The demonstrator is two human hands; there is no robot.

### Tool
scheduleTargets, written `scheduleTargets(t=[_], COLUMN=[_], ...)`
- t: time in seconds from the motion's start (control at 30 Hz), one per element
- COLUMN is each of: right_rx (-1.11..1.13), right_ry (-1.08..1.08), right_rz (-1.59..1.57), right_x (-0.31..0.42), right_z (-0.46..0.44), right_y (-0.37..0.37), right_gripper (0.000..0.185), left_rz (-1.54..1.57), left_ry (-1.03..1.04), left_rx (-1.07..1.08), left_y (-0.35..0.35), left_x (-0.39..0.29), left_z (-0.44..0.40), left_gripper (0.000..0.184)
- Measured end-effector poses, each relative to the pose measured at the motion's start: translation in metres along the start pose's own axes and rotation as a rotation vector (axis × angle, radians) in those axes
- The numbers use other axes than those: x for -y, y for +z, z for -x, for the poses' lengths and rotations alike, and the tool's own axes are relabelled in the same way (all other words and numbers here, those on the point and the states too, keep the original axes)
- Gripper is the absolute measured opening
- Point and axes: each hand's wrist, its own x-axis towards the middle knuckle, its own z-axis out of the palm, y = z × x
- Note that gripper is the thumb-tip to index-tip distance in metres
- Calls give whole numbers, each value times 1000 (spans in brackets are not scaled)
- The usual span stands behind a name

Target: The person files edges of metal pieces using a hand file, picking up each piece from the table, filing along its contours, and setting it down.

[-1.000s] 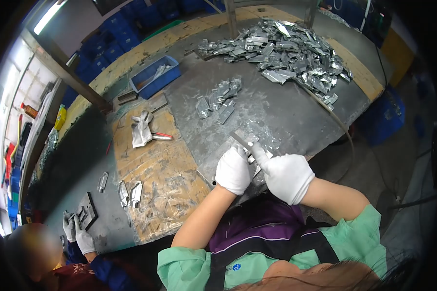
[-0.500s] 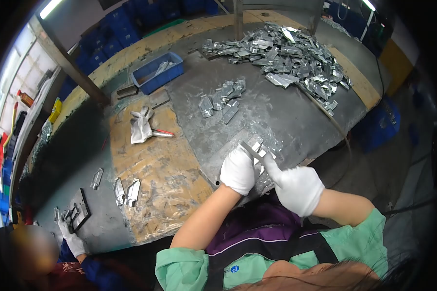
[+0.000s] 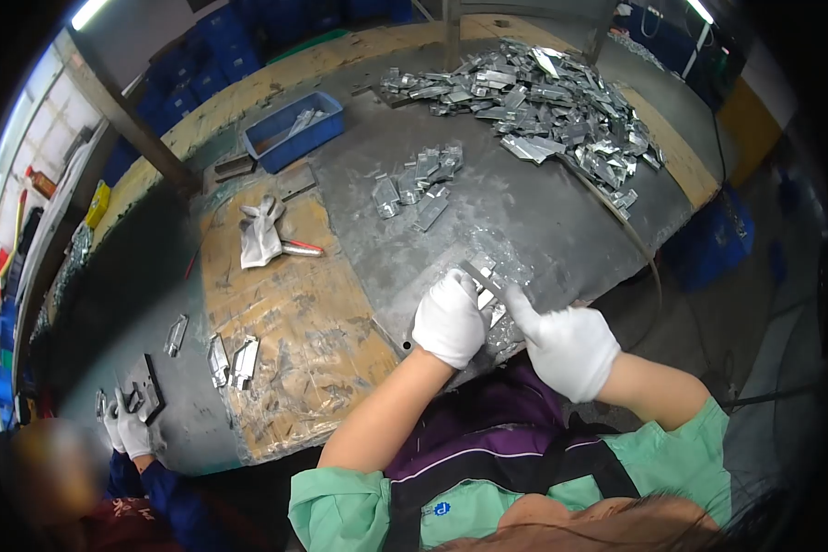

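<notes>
At the bench's near edge, my left hand (image 3: pixel 452 319), in a white glove, is closed round a shiny metal part (image 3: pixel 486 296). My right hand (image 3: pixel 572 350), also white-gloved, grips one end of a flat dark file (image 3: pixel 480 277), its index finger stretched along it. The file lies across the metal part, its far end near my left thumb. Beyond my hands, several silvery parts (image 3: pixel 419 179) form a small group. A large heap of similar parts (image 3: pixel 561 106) covers the back right of the bench.
A blue bin (image 3: pixel 294 133) holds a few parts. An empty glove (image 3: pixel 261 232) and red-handled pliers (image 3: pixel 302 248) lie on brown cardboard (image 3: pixel 285 313). At the lower left, a co-worker's gloved hands (image 3: pixel 131 430) touch a black fixture (image 3: pixel 151 391). A hose crosses the right side.
My right hand and the file have shifted slightly right and down, while my left hand keeps hold of the part. The co-worker's hands have moved a little left. The view has shifted slightly.
</notes>
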Motion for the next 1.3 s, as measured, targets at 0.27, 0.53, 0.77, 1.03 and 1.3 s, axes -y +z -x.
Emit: scheduleTargets(t=[0.27,0.53,0.77,1.03,1.3], right_rx=[18,-12,-70,110,-60], right_ry=[-6,47,-85,220,434], right_rz=[79,75,89,26,-598], right_x=[5,2,-5,-14,-25], right_z=[0,-32,6,-27,-10], right_y=[-6,1,0,34,103], right_gripper=[56,56,61,53,61], left_rz=[-59,-146,-76,-154,-168], left_ry=[-84,-89,-134,-154,-133], left_rx=[68,132,43,65,130], left_y=[2,3,2,6,1], left_x=[6,4,1,4,3], left_z=[1,0,1,-1,-1], left_gripper=[15,24,27,16,27])
